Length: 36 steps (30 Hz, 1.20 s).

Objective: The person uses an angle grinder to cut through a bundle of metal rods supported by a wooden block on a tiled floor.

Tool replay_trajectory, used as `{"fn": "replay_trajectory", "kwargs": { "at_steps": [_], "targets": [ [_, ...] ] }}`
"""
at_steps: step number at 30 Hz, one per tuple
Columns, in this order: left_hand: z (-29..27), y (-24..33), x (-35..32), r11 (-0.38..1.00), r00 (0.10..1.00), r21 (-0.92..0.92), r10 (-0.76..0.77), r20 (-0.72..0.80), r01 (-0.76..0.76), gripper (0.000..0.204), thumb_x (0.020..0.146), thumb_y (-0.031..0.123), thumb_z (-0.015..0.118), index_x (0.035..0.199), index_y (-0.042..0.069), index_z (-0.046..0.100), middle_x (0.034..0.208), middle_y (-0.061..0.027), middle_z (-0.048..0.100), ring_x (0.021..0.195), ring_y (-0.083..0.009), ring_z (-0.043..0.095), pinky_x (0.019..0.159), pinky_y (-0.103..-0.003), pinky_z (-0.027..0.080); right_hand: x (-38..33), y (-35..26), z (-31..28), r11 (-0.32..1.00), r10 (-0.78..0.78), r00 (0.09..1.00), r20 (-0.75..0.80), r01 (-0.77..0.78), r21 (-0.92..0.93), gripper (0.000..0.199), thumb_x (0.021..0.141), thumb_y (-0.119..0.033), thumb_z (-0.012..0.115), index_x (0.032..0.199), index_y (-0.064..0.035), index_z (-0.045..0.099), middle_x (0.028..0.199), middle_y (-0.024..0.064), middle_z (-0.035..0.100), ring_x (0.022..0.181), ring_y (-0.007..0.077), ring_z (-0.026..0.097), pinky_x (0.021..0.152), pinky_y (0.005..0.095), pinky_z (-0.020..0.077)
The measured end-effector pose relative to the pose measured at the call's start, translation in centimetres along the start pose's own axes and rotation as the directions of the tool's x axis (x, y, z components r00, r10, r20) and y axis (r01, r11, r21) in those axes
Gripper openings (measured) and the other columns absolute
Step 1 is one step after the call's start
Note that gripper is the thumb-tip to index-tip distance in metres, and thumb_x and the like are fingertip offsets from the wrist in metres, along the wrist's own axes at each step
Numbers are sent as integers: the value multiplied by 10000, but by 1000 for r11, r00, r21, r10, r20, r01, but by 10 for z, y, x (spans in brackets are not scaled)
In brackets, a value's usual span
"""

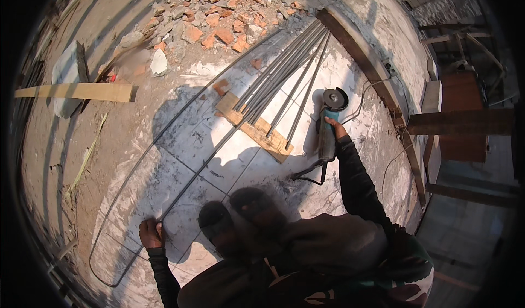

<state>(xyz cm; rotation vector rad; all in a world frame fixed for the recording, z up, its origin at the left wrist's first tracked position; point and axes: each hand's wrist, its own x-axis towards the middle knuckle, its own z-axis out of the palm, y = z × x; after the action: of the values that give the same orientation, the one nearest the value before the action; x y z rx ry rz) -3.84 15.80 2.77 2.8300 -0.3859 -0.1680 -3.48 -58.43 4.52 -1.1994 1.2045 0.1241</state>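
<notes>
My left hand (151, 233) is closed round a long grey steel rod (205, 163) near the floor at lower left. Past that hand the rod curves back in a wide loop and runs up toward the rubble. My right hand (337, 128) grips an angle grinder (326, 141) with a teal and dark body. Its dark round disc and guard (335, 98) point away from me. Whether the grinder touches the floor, I cannot tell. Several straight rods (290, 70) lie fanned out, their near ends across a wooden board (257, 130). The held rod also crosses this board.
Broken brick and concrete (219, 21) are heaped at the far side. A rusty beam (363, 59) runs along the right, with a thin cable (361, 103) by it. A wooden plank (82, 91) lies at left. My feet (235, 215) stand on white tiles.
</notes>
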Motion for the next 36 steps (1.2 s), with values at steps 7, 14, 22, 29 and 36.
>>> {"fn": "replay_trajectory", "kwargs": {
  "at_steps": [7, 14, 22, 29, 36],
  "targets": [
    [17, -22, -32, 972, 996, 220, -66, -61, 78, 533, 1005, 484, 404, 773, 24, 539, 810, -167, 504, 782, -387, 522, 651, -492, 441, -9, -4, 3, 1000, -20, 998, 62, 18, 22, 391, 821, -416, 696, 993, -69, 642, 813, 79, 658, 666, 221, 637, 639, 346, 528],
    [11, 37, 0, 996, 998, 84, 31, -57, -26, 302, 889, 313, 649, 780, 45, 562, 791, -133, 517, 755, -347, 554, 593, -461, 458, -3, -3, -2, 999, 13, 999, 39, -15, 50, 362, 812, -393, 707, 983, -79, 652, 813, 89, 665, 645, 228, 637, 624, 343, 524],
    [63, 95, 37, 976, 955, -73, 186, -231, -207, 158, 810, 174, 702, 829, 90, 571, 810, -102, 529, 763, -322, 564, 604, -440, 466, -6, -3, 3, 999, -34, 997, 71, 31, 45, 328, 818, -386, 704, 956, -94, 649, 782, 71, 655, 619, 222, 632, 602, 340, 525],
    [56, 101, 49, 945, 929, -105, 279, -243, -311, 162, 802, 104, 700, 807, 77, 540, 806, -104, 522, 748, -321, 549, 595, -438, 459, -7, -6, 1, 999, -21, 999, 35, 20, 31, 403, 808, -447, 697, 954, -75, 640, 743, 93, 656, 583, 250, 633, 560, 368, 540],
    [64, 132, 91, 928, 899, -88, 322, -297, -361, 197, 823, 113, 694, 754, 83, 512, 752, -98, 492, 685, -303, 525, 569, -428, 454, -3, -4, 4, 1000, -18, 998, 57, 16, 20, 310, 812, -369, 706, 935, -90, 652, 799, 74, 653, 637, 226, 630, 607, 343, 529]
  ]
}}
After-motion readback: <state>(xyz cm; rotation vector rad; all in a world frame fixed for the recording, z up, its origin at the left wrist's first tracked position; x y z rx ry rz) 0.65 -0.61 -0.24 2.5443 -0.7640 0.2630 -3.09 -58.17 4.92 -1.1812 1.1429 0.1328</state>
